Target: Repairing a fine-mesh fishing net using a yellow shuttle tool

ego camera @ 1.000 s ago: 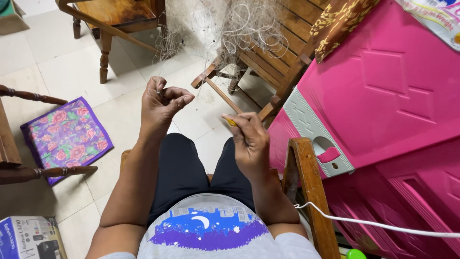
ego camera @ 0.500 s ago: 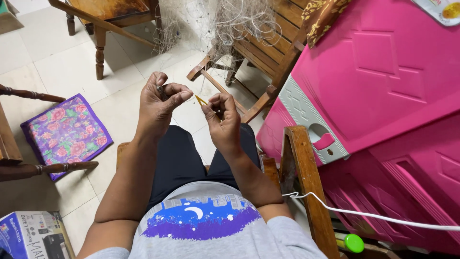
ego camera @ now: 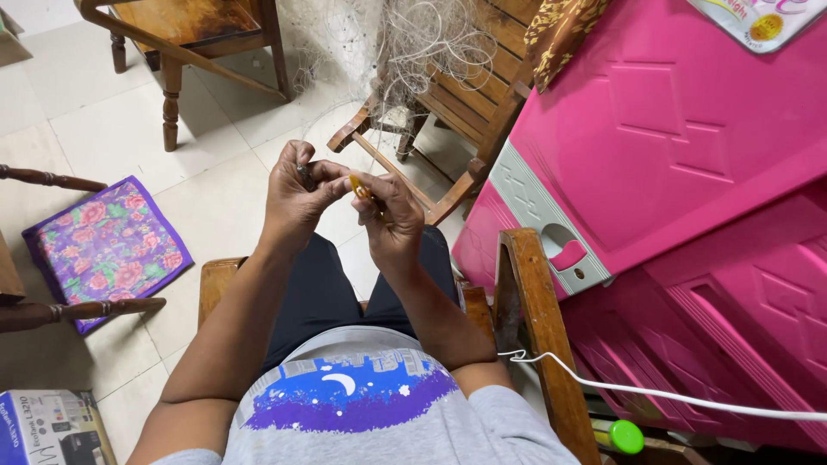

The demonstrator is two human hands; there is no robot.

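I sit in a wooden chair (ego camera: 527, 301) with both hands raised over my lap. My left hand (ego camera: 297, 191) pinches a bit of fine fishing net (ego camera: 405, 52) between thumb and fingers. My right hand (ego camera: 389, 213) grips a small yellow netting needle (ego camera: 359, 188), its tip touching the left fingers. The pale net runs up from my hands to a tangled heap draped on the slatted wooden chair ahead. The thread between the hands is too thin to follow.
A pink plastic cabinet (ego camera: 689, 172) stands close on the right. A floral purple cushion (ego camera: 108, 245) lies on the tiled floor at left, beside a dark chair arm (ego camera: 77, 310). A wooden chair (ego camera: 185, 34) stands at top left. A white cable (ego camera: 655, 392) crosses lower right; a printed box (ego camera: 47, 430) sits bottom left.
My right hand has moved left with the yellow needle until it meets my left hand. The two hands were apart a second ago.
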